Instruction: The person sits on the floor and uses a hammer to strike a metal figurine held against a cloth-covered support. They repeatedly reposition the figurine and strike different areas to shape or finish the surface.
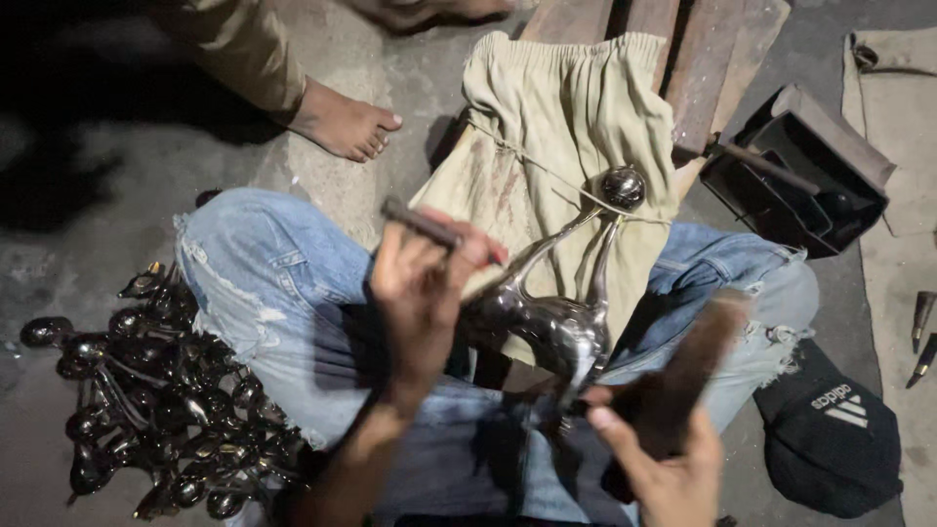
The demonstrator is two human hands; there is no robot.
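Nearest, right hand (pixel 673 468) wrapped around a blurred dark wooden block (pixel 688 381), low right, just beside the tail end of a shiny metal figurine (pixel 556 322). Left hand (pixel 420 293) closed on a slim dark file (pixel 422 222), raised just left of the figurine and above its body. Figurine propped on an olive cloth (pixel 556 127) over jeans-clad knees (pixel 283 293), round head pointing away. Left on the floor, heap of dark metal pieces (pixel 156 400). Right, black cap (pixel 830 439). Farther, black tray (pixel 795 176), another person's bare foot (pixel 342 122).

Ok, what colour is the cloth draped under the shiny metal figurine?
The crumpled cloth is pale olive-beige with reddish stains, clearest in the head view.
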